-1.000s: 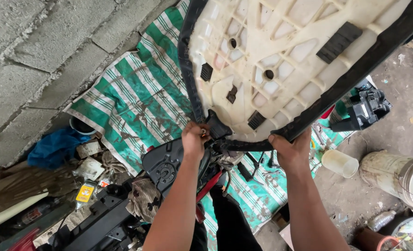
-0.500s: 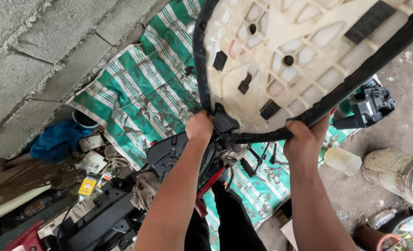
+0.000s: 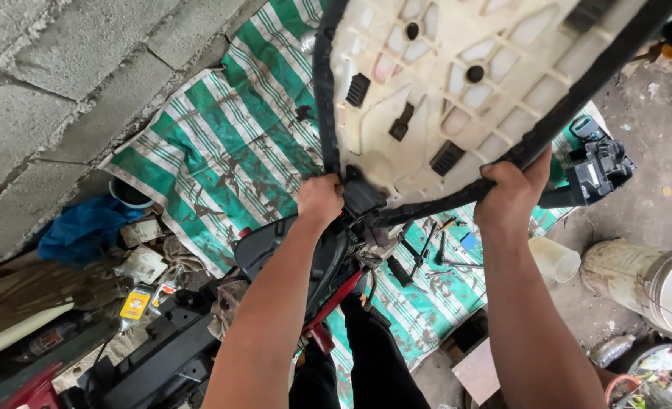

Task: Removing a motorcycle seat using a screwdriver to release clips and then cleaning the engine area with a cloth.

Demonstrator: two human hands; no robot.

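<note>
I hold a large motorbike seat upside down above the ground, its cream ribbed plastic underside facing me with a black edge trim around it. My left hand grips the black rim at the seat's narrow end. My right hand is closed around the rim on the right side. Under the seat lies a green and white striped tarp with tools scattered on it.
A grey block wall runs along the left. Black and red bike parts lie at lower left beside a blue cloth and small bottles. A white bucket, a plastic cup and a black part stand right.
The seat has risen and shifted up and right in view, and both hands have followed it, keeping their grip on the rim.
</note>
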